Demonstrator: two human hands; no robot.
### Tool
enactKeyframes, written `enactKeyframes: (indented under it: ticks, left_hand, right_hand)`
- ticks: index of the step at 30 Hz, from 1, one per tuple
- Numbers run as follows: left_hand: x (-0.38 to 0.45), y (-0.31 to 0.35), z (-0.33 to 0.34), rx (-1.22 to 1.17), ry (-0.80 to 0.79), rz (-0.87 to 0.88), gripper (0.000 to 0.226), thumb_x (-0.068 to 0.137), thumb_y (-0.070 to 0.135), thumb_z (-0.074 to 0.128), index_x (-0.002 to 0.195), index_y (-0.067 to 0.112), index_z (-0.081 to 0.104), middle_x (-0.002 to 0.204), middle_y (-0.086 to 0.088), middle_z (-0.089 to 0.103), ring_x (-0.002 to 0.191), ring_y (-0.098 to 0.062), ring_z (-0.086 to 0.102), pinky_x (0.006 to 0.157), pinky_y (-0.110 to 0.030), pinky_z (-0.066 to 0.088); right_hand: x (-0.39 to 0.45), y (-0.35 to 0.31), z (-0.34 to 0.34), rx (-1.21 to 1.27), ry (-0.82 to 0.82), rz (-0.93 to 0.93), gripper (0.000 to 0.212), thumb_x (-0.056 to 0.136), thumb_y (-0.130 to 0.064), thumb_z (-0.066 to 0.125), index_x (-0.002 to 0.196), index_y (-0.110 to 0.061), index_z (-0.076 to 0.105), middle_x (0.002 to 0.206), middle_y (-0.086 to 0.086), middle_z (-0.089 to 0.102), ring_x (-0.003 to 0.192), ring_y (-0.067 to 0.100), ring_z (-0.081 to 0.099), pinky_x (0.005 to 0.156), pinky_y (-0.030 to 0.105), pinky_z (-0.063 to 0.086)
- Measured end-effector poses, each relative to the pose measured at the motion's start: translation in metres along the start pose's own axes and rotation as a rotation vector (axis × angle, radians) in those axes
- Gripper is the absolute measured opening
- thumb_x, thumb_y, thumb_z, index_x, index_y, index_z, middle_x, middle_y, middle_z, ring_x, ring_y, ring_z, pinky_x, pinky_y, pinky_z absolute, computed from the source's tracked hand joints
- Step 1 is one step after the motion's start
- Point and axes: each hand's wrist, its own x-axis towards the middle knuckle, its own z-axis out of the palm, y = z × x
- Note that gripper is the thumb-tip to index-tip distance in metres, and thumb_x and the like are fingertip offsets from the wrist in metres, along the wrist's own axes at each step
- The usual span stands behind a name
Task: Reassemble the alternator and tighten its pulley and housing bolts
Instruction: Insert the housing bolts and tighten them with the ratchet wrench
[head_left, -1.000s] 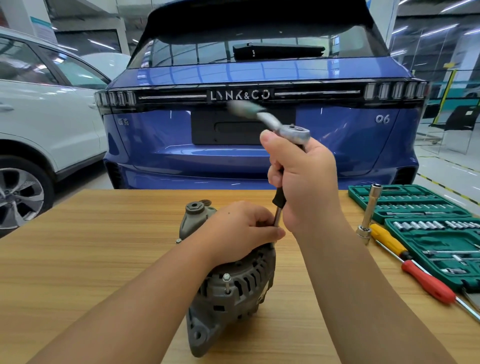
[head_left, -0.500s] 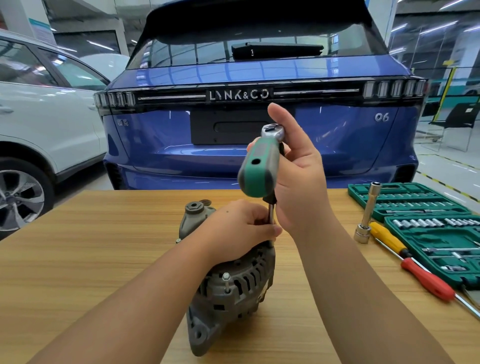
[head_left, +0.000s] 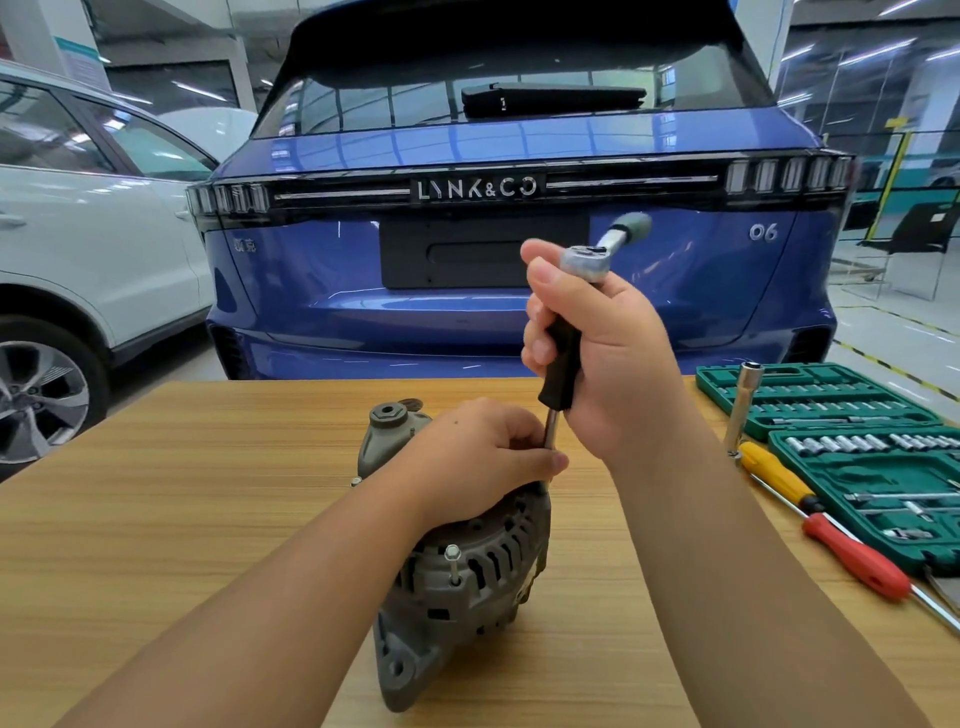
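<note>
From the head view, one alternator (head_left: 457, 561) stands on the wooden counter (head_left: 156, 509), just in front of the person. The left hand (head_left: 478, 452) lies curled over its top, fingers pinching the thin metal shaft of the one ratchet (head_left: 582, 312). The right hand (head_left: 608, 353) is wrapped round the black extension grip under the ratchet head. One housing bolt (head_left: 453, 564) stands proud, unseated. I'd worry the socket slips off the hidden bolt if the tall shaft tilts. Beside it: one open socket case (head_left: 857, 447), two screwdrivers (head_left: 831, 530), one upright socket bar (head_left: 743, 410).
</note>
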Motion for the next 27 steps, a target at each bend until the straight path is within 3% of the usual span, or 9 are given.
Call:
enactKeyframes:
  ticks: [3, 7, 10, 15, 18, 22, 24, 27]
  left_hand:
    - [0.0, 0.0, -0.001, -0.033, 0.004, -0.01, 0.02, 0.095, 0.054, 0.062, 0.088, 0.037, 0.071, 0.083, 0.013, 0.071, 0.074, -0.001, 0.066, 0.074, -0.034, 0.058]
    - [-0.003, 0.003, -0.002, -0.034, 0.008, -0.01, 0.02, 0.097, 0.049, 0.06, 0.092, 0.034, 0.073, 0.088, 0.009, 0.074, 0.082, -0.007, 0.069, 0.083, -0.042, 0.059]
    - [-0.005, 0.005, -0.002, -0.039, 0.013, -0.013, 0.02, 0.098, 0.046, 0.061, 0.093, 0.033, 0.074, 0.089, 0.009, 0.074, 0.085, -0.009, 0.068, 0.085, -0.044, 0.058]
    - [-0.004, 0.004, -0.002, -0.019, 0.03, -0.005, 0.023, 0.096, 0.048, 0.062, 0.089, 0.029, 0.073, 0.086, 0.007, 0.073, 0.082, -0.008, 0.068, 0.084, -0.044, 0.057]
    - [-0.004, 0.004, -0.002, -0.012, 0.028, -0.01, 0.023, 0.096, 0.05, 0.062, 0.091, 0.03, 0.073, 0.086, 0.008, 0.073, 0.08, -0.007, 0.068, 0.083, -0.044, 0.058]
    - [-0.004, 0.003, -0.001, -0.02, -0.003, 0.015, 0.023, 0.096, 0.052, 0.061, 0.097, 0.032, 0.073, 0.09, 0.008, 0.073, 0.084, -0.01, 0.069, 0.085, -0.045, 0.059]
    - [-0.003, 0.002, -0.001, -0.026, -0.006, 0.008, 0.02, 0.096, 0.052, 0.061, 0.097, 0.035, 0.072, 0.09, 0.01, 0.073, 0.084, -0.008, 0.068, 0.084, -0.042, 0.06]
    - [0.0, -0.002, 0.0, -0.019, 0.015, -0.013, 0.02, 0.095, 0.055, 0.063, 0.089, 0.037, 0.07, 0.084, 0.013, 0.071, 0.077, -0.002, 0.066, 0.078, -0.035, 0.059]
  right_hand:
    - [0.001, 0.005, 0.0, 0.068, -0.123, -0.065, 0.037, 0.091, -0.005, 0.062, 0.125, -0.022, 0.059, 0.075, -0.002, 0.054, 0.06, 0.013, 0.046, 0.061, 0.024, 0.044]
    - [0.0, 0.016, 0.007, -0.136, -0.051, -0.284, 0.041, 0.095, -0.003, 0.061, 0.124, -0.033, 0.061, 0.078, -0.003, 0.059, 0.063, 0.015, 0.049, 0.063, 0.029, 0.048]
    - [-0.001, 0.018, 0.009, -0.148, -0.018, -0.291, 0.046, 0.093, -0.002, 0.058, 0.115, -0.042, 0.067, 0.078, -0.01, 0.062, 0.067, 0.015, 0.05, 0.064, 0.029, 0.049]
    - [-0.003, 0.009, 0.008, 0.122, -0.1, -0.126, 0.038, 0.089, -0.023, 0.044, 0.121, -0.022, 0.064, 0.091, 0.018, 0.051, 0.063, 0.019, 0.05, 0.058, 0.026, 0.047]
    - [-0.003, 0.006, 0.008, 0.089, -0.053, -0.069, 0.032, 0.091, -0.036, 0.053, 0.117, -0.018, 0.061, 0.083, 0.008, 0.056, 0.06, 0.016, 0.048, 0.057, 0.025, 0.044]
    - [-0.005, 0.005, 0.012, -0.148, 0.093, -0.141, 0.01, 0.089, -0.023, 0.072, 0.089, -0.013, 0.069, 0.059, -0.006, 0.053, 0.05, 0.008, 0.043, 0.047, 0.019, 0.038]
    - [-0.003, 0.003, 0.01, -0.16, 0.112, -0.093, 0.014, 0.088, -0.022, 0.073, 0.096, -0.012, 0.069, 0.059, -0.007, 0.054, 0.05, 0.007, 0.046, 0.048, 0.019, 0.041]
    - [-0.001, 0.001, 0.004, -0.006, -0.057, -0.034, 0.031, 0.09, -0.016, 0.068, 0.12, -0.017, 0.062, 0.071, -0.002, 0.058, 0.058, 0.012, 0.049, 0.058, 0.024, 0.044]
